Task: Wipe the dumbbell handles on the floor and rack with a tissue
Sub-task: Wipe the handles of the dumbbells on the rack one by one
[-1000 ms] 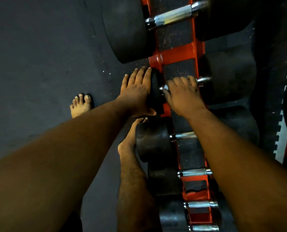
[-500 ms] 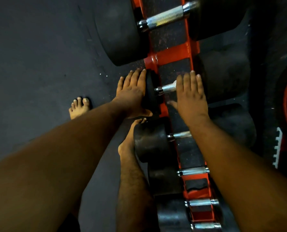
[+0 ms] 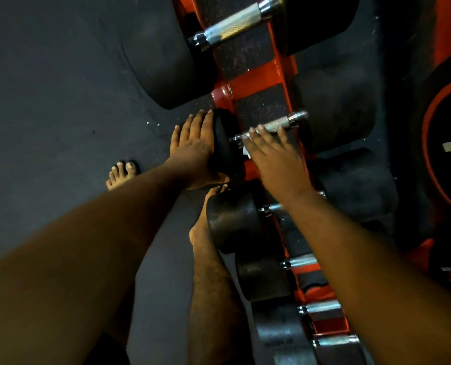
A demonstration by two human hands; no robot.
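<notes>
Head camera: 1 wide-angle view, looking steeply down from your own eye line.

You have only this 1 view, so no second camera shares any part of the scene. It looks almost straight down along both of your forearms, which enter from the bottom edge and fill the lower half, very near the lens. Your left hand [image 3: 192, 148] and right hand [image 3: 271, 156] sit near the frame's middle, at arm's reach. The orange rack [image 3: 258, 75] runs from the top edge toward the bottom right, with the dark floor [image 3: 48, 88] filling the left side. Your 2 bare feet show below the hands. Straight lines bow toward the edges.
</notes>
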